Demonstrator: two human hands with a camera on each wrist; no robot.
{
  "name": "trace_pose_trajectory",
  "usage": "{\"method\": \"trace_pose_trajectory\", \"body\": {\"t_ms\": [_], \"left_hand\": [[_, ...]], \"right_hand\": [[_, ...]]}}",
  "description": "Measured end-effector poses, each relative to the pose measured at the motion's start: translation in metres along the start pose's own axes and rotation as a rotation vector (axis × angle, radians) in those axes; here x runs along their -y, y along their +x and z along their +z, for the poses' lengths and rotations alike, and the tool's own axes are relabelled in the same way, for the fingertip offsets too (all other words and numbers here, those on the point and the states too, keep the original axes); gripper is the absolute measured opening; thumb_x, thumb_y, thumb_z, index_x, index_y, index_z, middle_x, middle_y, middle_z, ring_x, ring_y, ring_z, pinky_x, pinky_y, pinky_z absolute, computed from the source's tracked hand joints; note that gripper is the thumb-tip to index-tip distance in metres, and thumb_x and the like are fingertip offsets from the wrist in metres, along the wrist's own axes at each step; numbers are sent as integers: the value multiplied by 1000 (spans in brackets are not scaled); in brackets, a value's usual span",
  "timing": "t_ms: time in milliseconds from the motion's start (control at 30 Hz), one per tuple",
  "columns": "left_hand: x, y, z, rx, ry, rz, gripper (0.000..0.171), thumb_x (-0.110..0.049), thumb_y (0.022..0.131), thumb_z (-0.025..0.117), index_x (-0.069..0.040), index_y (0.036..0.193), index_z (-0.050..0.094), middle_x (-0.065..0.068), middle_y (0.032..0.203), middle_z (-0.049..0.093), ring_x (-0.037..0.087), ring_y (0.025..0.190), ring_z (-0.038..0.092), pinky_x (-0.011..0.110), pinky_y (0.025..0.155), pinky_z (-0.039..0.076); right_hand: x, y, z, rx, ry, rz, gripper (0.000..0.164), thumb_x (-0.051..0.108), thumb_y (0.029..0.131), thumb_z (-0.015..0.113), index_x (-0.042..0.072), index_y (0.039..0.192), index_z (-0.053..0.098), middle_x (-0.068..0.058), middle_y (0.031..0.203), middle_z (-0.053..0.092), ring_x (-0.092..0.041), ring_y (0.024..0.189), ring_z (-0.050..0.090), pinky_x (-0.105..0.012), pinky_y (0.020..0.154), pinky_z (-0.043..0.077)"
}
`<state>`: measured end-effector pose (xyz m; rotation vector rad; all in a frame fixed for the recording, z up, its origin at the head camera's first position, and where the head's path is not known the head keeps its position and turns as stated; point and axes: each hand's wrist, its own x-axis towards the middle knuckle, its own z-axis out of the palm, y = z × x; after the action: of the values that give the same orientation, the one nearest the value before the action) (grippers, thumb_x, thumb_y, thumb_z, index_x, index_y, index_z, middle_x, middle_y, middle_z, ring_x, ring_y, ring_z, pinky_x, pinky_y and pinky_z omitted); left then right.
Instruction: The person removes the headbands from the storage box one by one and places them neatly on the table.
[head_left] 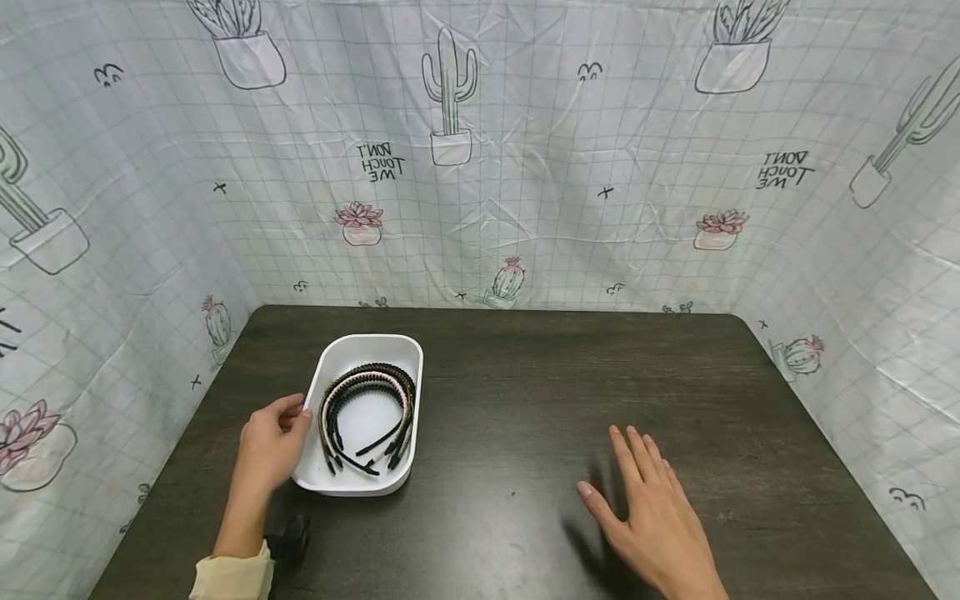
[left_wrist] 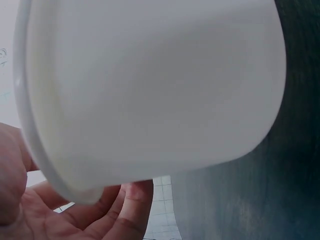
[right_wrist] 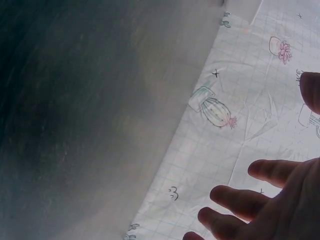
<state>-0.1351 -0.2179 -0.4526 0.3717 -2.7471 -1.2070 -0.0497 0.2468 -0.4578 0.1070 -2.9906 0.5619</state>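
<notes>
A white plastic bin point(head_left: 318, 482) with rounded corners sits on the left part of the table. Inside lie several headbands point(head_left: 365, 375), mostly black and one with a pale pink band, nested in a ring with their tips toward the near end. My left hand point(head_left: 272, 446) grips the bin's left rim. In the left wrist view the bin's wall point(left_wrist: 170, 90) fills most of the picture, and the left hand's fingers point(left_wrist: 130, 212) curl close beside the rim. Over the right side of the table, my right hand point(head_left: 656, 512) holds nothing, its fingers point(right_wrist: 240, 200) straight and spread.
The table point(head_left: 510, 400) has a dark wood-grain top with rounded far corners. A pale grid-patterned curtain point(head_left: 540, 208) with cactus drawings stands behind it and along both sides. A black device point(head_left: 292, 540) sits at my left wrist, by a cream sleeve point(head_left: 234, 575).
</notes>
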Motion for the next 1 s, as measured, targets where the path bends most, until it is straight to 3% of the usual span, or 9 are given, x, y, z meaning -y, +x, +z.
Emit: {"method": "trace_pose_trajectory", "body": {"t_ms": [400,667,1000], "left_hand": [[6,6,2,-28,30,2,35,-7,100,61,9,131,66,26,113,71,37,101,67,41,80,51],[7,9,-1,32,42,-6,33,-7,102,58,11,128,67,28,110,72,37,98,66,39,75,52],[6,11,-3,53,41,-8,31,-6,101,56,12,123,69,27,105,71,36,94,65,34,71,49]], "right_hand": [[1,-1,5,-6,-19,5,91,68,101,55,14,167,26,-27,166,36,-53,154,28,-71,120,29],[1,-1,5,-4,-21,3,90,68,101,54,14,168,26,-28,165,36,-53,153,30,-71,119,30],[2,0,4,30,2,28,91,68,102,51,11,168,24,-29,167,33,-53,152,33,-73,114,36]]}}
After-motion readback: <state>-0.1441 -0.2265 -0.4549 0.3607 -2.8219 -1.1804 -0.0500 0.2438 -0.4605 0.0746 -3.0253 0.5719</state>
